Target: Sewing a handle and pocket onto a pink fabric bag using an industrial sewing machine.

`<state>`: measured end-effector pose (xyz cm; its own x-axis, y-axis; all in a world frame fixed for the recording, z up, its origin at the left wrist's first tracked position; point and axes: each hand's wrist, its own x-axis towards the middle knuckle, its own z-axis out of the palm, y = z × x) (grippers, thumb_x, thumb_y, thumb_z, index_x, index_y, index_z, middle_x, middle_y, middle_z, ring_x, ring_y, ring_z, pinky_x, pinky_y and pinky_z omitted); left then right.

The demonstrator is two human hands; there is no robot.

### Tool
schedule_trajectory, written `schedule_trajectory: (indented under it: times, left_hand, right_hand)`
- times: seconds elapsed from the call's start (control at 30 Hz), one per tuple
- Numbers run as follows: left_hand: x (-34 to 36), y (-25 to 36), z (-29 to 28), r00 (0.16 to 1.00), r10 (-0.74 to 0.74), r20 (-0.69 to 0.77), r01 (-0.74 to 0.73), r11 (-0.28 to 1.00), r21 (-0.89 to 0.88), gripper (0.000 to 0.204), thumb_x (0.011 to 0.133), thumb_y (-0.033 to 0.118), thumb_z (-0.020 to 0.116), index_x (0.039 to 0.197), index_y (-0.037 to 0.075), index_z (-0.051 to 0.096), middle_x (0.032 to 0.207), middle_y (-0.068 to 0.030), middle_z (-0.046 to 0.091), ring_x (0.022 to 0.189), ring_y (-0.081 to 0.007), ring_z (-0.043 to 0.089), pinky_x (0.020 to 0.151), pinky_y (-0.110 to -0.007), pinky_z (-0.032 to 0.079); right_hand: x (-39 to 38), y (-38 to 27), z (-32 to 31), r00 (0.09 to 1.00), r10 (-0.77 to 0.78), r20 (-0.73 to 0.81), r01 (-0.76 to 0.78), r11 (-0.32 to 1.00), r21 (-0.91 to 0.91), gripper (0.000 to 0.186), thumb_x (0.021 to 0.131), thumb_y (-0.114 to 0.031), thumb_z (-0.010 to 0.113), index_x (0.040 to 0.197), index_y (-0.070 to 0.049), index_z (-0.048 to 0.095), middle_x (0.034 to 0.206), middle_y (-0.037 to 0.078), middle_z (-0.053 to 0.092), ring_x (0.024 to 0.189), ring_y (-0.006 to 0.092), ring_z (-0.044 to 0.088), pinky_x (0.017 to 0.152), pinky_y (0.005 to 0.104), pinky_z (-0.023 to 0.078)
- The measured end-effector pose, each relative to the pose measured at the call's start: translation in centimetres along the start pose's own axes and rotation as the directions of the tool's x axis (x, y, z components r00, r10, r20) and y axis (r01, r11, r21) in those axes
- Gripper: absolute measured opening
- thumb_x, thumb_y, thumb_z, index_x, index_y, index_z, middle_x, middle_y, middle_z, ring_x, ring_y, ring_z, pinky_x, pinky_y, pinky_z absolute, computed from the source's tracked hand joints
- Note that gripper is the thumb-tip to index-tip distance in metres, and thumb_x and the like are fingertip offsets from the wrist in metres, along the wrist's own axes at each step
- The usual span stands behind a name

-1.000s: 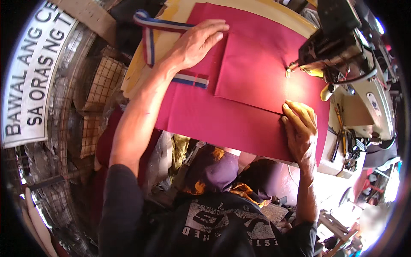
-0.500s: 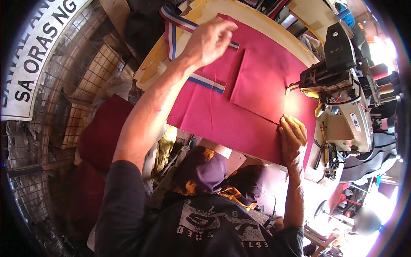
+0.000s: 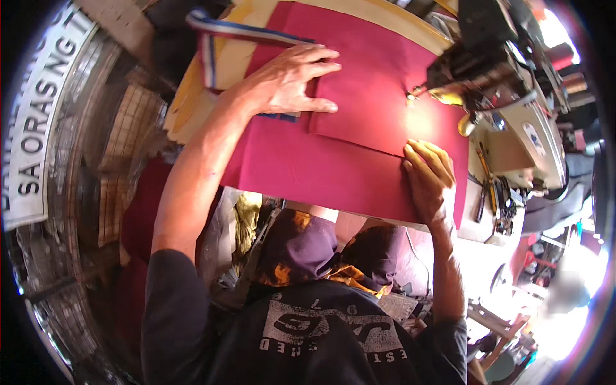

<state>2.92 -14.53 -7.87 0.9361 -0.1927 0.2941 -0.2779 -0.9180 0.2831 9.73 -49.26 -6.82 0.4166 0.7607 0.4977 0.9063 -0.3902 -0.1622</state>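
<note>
A large crimson cloth [image 3: 308,167] lies over the table, with a smaller square panel of the same cloth [image 3: 359,96] on top. My left hand [image 3: 285,80] rests at the panel's left edge, its fingers spread and thumb apart, holding nothing. Beneath it runs a blue, white and red striped ribbon [image 3: 250,29], partly covered by the hand. My right hand [image 3: 431,176] lies flat near the panel's lower right corner, fingertips pressing on the cloth. Just beyond it, the sewing machine [image 3: 475,70] has its lit needle area [image 3: 412,97] over the panel's right side.
Small tools [image 3: 489,192] lie on the table right of the machine's base. A yellow tabletop edge [image 3: 183,109] shows at the left. Wire mesh shelving [image 3: 122,128] and a lettered sign [image 3: 45,122] stand at far left. A crumpled gold wrapper [image 3: 247,221] sits below the table edge.
My left hand has come down and opened out onto the panel's left edge and ribbon. A loose red thread seen earlier no longer shows. My right hand stays on the same corner while the view shifts.
</note>
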Motion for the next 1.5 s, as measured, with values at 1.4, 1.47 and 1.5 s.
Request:
schedule_trajectory:
  times: [1.4, 1.47, 1.5]
  left_hand:
    - [3.1, 11.5, 4.1, 0.94, 0.25, -0.231, -0.273, 0.959, -0.075, 0.024, 0.079, 0.021, 0.078, 0.096, 0.006, 0.069, 0.093, -0.0049, 0.058, 0.095, -0.0233, 0.058, 0.082, -0.038, 0.05]
    - [3.2, 11.3, 4.1, 0.936, 0.259, -0.237, -0.287, 0.953, -0.094, 0.022, 0.081, 0.021, 0.077, 0.095, 0.006, 0.069, 0.092, -0.0043, 0.058, 0.093, -0.0231, 0.058, 0.081, -0.038, 0.05]
    - [3.1, 11.3, 3.7, 0.95, 0.244, -0.193, -0.271, 0.954, -0.128, 0.02, 0.082, 0.02, 0.076, 0.093, 0.006, 0.069, 0.091, -0.0041, 0.058, 0.091, -0.023, 0.059, 0.08, -0.039, 0.05]
  right_hand:
    - [2.0, 2.4, 0.2, 0.985, -0.169, 0.011, 0.164, 0.966, 0.2, 0.025, 0.075, -0.006, 0.075, 0.099, -0.003, 0.067, 0.098, 0.01, 0.068, 0.088, 0.0301, 0.069, 0.074, 0.0401, 0.056]
    - [2.0, 2.3, -0.1, 0.975, -0.217, 0.046, 0.206, 0.963, 0.175, 0.027, 0.076, -0.008, 0.071, 0.1, 0.0, 0.067, 0.101, 0.013, 0.068, 0.091, 0.0309, 0.069, 0.077, 0.0411, 0.058]
    - [2.0, 2.5, -0.2, 0.967, -0.25, 0.055, 0.239, 0.958, 0.158, 0.03, 0.077, -0.01, 0.069, 0.104, 0.001, 0.068, 0.103, 0.013, 0.068, 0.093, 0.0303, 0.069, 0.078, 0.0416, 0.058]
